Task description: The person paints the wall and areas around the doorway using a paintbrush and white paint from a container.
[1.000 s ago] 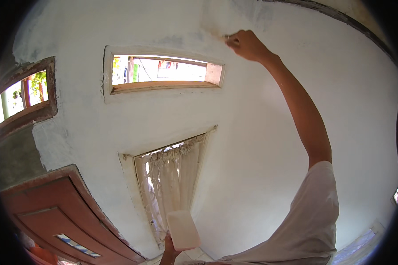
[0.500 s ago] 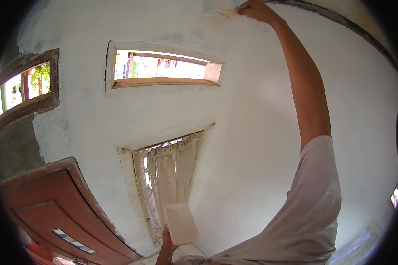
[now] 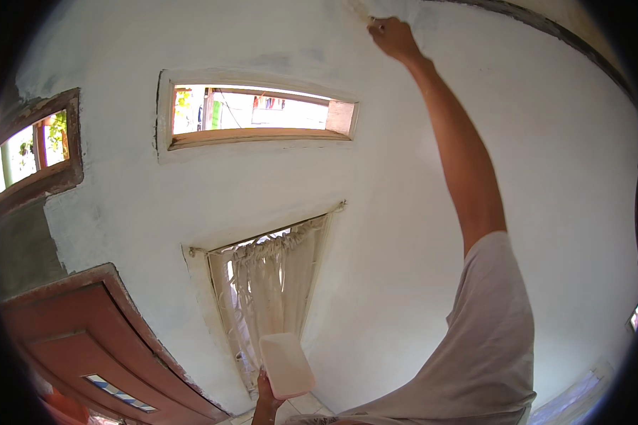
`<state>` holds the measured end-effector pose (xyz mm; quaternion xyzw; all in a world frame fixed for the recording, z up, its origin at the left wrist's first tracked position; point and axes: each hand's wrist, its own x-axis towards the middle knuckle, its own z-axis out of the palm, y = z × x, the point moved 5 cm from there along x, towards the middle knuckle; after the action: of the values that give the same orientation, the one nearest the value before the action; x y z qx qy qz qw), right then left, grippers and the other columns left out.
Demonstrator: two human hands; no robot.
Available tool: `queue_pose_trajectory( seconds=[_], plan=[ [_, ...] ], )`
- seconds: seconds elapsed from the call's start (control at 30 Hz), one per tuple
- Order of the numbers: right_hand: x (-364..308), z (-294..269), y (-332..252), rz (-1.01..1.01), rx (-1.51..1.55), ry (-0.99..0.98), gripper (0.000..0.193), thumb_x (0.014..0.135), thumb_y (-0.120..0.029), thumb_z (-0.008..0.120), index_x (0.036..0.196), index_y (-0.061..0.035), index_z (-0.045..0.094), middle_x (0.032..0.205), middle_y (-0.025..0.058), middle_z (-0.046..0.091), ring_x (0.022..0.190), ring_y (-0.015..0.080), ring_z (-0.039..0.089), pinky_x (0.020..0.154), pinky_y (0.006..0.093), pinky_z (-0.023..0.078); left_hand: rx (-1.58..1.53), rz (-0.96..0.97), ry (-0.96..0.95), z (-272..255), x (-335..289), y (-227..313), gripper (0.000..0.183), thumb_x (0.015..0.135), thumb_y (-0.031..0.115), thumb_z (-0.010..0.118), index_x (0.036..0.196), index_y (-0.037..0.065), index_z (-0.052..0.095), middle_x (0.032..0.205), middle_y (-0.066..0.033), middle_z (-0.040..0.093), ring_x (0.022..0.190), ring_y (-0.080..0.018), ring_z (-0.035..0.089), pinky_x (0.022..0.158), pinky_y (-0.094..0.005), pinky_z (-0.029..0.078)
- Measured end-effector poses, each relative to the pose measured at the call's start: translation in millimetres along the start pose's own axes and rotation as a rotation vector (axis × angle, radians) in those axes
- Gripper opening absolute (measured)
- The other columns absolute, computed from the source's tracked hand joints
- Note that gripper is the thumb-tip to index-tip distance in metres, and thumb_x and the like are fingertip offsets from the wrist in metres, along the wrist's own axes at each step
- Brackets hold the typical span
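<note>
Patchy white plastered wall (image 3: 397, 184) spans the room. High against it, a blurred, pale, thin tool (image 3: 359, 10) is pinched in the right hand (image 3: 393, 38)'s grip; whether it touches is unclear. Lower, the left hand (image 3: 266, 389)'s grip holds a whitish rectangular plastic-looking container (image 3: 287, 365) before a gathered off-white fabric curtain (image 3: 276, 276). Farther left is a reddish-brown panelled door (image 3: 67, 343).

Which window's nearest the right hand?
The wide, pale-framed window, below-left of the right hand; the curtained one beneath and brown-framed one left sit farther.
</note>
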<state>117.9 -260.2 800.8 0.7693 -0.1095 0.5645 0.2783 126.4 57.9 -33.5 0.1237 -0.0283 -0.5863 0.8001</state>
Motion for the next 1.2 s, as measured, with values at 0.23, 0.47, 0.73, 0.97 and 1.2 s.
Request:
queue_pose_trajectory(
  seconds=[0.23, 0.47, 0.73, 0.97, 1.2],
  plan=[
    [-142, -33, -53, 0.02, 0.081, -0.489, 0.023, 0.093, -0.022, 0.063, 0.1, -0.0021, 0.073, 0.081, 0.0198, 0.069, 0.073, 0.0325, 0.065, 0.07, 0.0431, 0.051, 0.042, -0.086, -0.062, 16, 14, -8, 0.058, 0.1, 0.047, 0.036, 0.139, 0.006, 0.046, 0.13, -0.016, 0.059, 0.117, -0.0373, 0.06, 0.099, -0.0601, 0.048],
    [-148, -60, -10, -0.009, 0.038, -0.77, 0.032, 0.092, -0.029, 0.068, 0.107, -0.0014, 0.073, 0.107, 0.0118, 0.074, 0.087, 0.0242, 0.07, 0.083, 0.0334, 0.054, -0.073, -0.129, -0.12, 24, 26, -16, 0.058, 0.1, 0.045, 0.037, 0.142, 0.006, 0.044, 0.133, -0.0164, 0.057, 0.121, -0.0382, 0.057, 0.103, -0.0597, 0.045],
    [7, -69, 45, -0.086, -0.086, -0.329, 0.045, 0.089, -0.046, 0.067, 0.11, -0.0076, 0.075, 0.093, 0.0159, 0.073, 0.091, 0.0274, 0.069, 0.085, 0.0373, 0.051, 0.008, -0.043, -0.009, 4, 36, -11, 0.055, 0.098, 0.043, 0.04, 0.139, 0.008, 0.047, 0.13, -0.0147, 0.059, 0.117, -0.0358, 0.06, 0.101, -0.0569, 0.048],
    [50, -51, 73, -0.006, -0.152, -0.108, 0.041, 0.091, -0.037, 0.062, 0.112, -0.0028, 0.072, 0.097, 0.0226, 0.07, 0.09, 0.0362, 0.067, 0.083, 0.0457, 0.053, 0.112, 0.089, 0.066, 34, 29, -9, 0.051, 0.099, 0.044, 0.042, 0.134, 0.008, 0.052, 0.124, -0.0128, 0.062, 0.111, -0.0324, 0.063, 0.096, -0.0536, 0.052],
    [-145, -18, 11, -0.149, 0.042, -0.226, 0.022, 0.09, -0.021, 0.065, 0.1, -0.002, 0.071, 0.083, 0.0215, 0.067, 0.08, 0.0383, 0.065, 0.075, 0.0465, 0.052, 0.043, 0.014, 0.063, 29, 33, -20, 0.054, 0.101, 0.048, 0.04, 0.137, 0.009, 0.05, 0.127, -0.0125, 0.062, 0.114, -0.0323, 0.062, 0.098, -0.0531, 0.051]
  ],
)
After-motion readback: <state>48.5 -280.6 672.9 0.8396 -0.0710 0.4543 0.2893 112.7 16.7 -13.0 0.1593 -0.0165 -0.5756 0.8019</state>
